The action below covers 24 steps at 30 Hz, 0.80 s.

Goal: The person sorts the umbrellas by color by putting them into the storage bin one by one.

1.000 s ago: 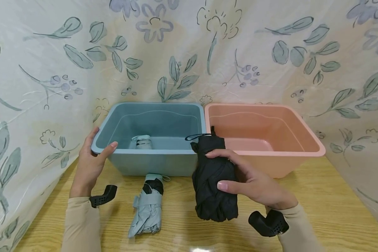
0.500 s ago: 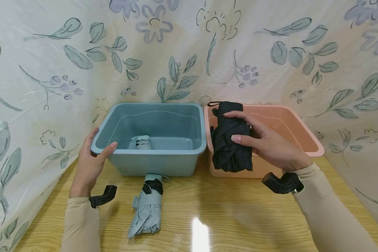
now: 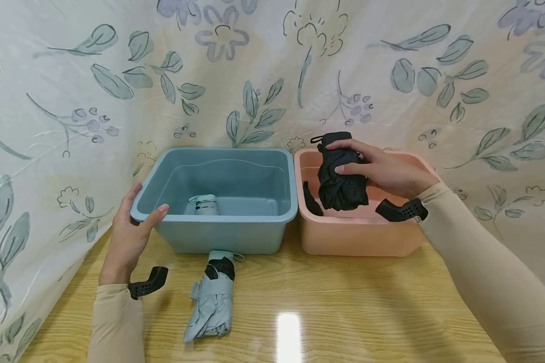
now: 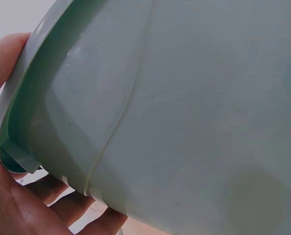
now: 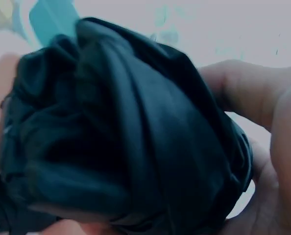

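Observation:
My right hand (image 3: 381, 169) grips a folded black umbrella (image 3: 342, 179) over the pink bin (image 3: 359, 247), its handle end with a wrist loop pointing to the back. Bunched black fabric (image 5: 135, 132) fills much of the right wrist view, with fingers and thumb around it. A dark strip (image 3: 312, 200) shows just left of the umbrella, inside the bin's outline. My left hand (image 3: 129, 229) holds the left front corner of the blue bin (image 3: 222, 237), thumb over the rim. In the left wrist view the fingers (image 4: 72, 205) reach beneath the bin's rim (image 4: 33, 63).
A light blue folded umbrella (image 3: 213, 302) lies on the wooden table (image 3: 345, 312) before the blue bin. Inside that bin is another light blue umbrella (image 3: 206, 205), partly hidden by the front wall. The two bins stand side by side against a floral curtain (image 3: 254, 65).
My right hand has carried the black umbrella from in front of the bins, back and to the right, over the pink bin. The left hand keeps its hold on the blue bin.

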Each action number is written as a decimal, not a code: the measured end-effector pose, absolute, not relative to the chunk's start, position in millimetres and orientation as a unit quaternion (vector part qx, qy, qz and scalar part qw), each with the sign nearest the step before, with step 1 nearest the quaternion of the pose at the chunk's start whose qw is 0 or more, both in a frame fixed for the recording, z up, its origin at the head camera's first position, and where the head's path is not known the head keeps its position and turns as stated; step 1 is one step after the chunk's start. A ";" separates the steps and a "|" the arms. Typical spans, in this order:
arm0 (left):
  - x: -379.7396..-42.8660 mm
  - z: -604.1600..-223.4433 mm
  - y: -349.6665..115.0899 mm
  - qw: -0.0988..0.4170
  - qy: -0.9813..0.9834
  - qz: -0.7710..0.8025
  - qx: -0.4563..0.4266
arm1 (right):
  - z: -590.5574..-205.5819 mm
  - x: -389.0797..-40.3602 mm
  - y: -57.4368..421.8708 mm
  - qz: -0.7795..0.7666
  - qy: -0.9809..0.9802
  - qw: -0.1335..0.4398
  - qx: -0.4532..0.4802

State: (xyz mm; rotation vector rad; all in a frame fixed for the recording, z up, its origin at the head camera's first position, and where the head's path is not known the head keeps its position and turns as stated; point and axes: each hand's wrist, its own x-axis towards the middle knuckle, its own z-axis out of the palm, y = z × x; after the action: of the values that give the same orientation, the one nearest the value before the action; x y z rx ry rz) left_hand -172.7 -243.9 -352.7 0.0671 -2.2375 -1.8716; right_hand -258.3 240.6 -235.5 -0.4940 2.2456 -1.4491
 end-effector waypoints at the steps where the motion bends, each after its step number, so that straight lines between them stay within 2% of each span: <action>1: -172.8 -352.9 -244.1 0.112 -0.761 -0.638 0.023 | -237.0 -262.4 241.8 -0.505 0.818 0.212 -0.175; 6: -173.3 -353.3 -244.8 0.111 -0.763 -0.637 0.023 | -249.3 -280.7 245.8 -0.442 0.852 0.229 -0.163; 18: -174.6 -353.3 -242.8 0.112 -0.765 -0.634 0.025 | -282.3 -303.9 246.6 -0.428 0.835 0.305 -0.164; 24: -174.9 -353.7 -243.6 0.111 -0.763 -0.636 0.025 | -290.2 -313.9 241.0 -0.363 0.863 0.310 -0.164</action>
State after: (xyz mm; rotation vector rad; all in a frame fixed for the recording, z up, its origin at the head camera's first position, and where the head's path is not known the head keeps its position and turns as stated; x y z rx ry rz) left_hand -174.9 -243.6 -353.7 0.0733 -2.2408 -1.8687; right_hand -313.9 241.0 -290.2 -0.4321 2.2803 -0.9597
